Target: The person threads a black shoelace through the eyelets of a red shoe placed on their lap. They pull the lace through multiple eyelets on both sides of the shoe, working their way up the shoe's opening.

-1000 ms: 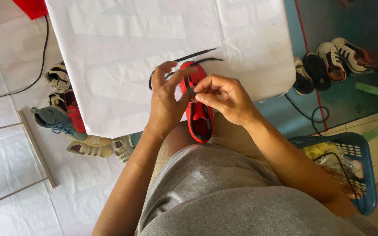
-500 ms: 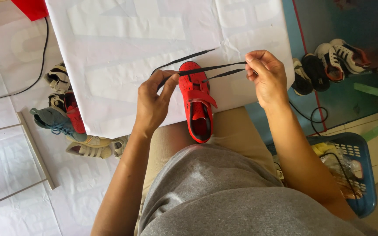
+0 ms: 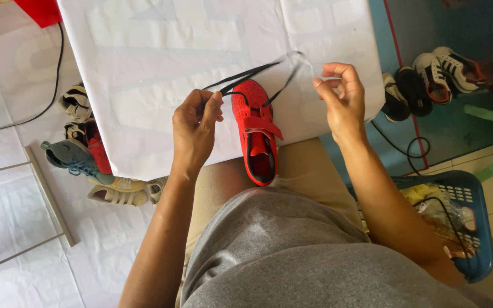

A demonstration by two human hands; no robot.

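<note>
Floor, far left: a black cable [image 3: 35,114] trails across white sheeting; a thin metal frame [image 3: 47,194] lies on it nearer me.
Shoe pile: several shoes [image 3: 92,159] lie heaped on the floor just beside the tabletop's left edge, a grey one, a red one and pale striped ones among them.
Tabletop: white covered tabletop [image 3: 161,51], bare apart from the shoe and lace at its near edge.
Left hand: the left hand [image 3: 194,130] sits just left of the shoe, fingers [image 3: 215,102] pinched narrow on one end of the lace.
Shoe: a small red shoe [image 3: 257,132], toe on the tabletop, heel hanging over the edge above the person's lap, strap flap lifted.
Lace: the black lace [image 3: 252,74] runs out of the toe eyelets, one strand slanting up and right, looping over near the right hand.
Right hand: the right hand [image 3: 340,100] is raised right of the shoe, fingers curled close together; whether they actually grip the lace end I cannot tell.
Floor, right: a row of dark and white sneakers [image 3: 429,80] stands beyond the tabletop's right edge; a black cord [image 3: 409,151] curls below them.
Basket: a blue plastic basket [image 3: 475,228] by the right elbow holds yellow and clear-wrapped bits, partly hidden by the arm.
</note>
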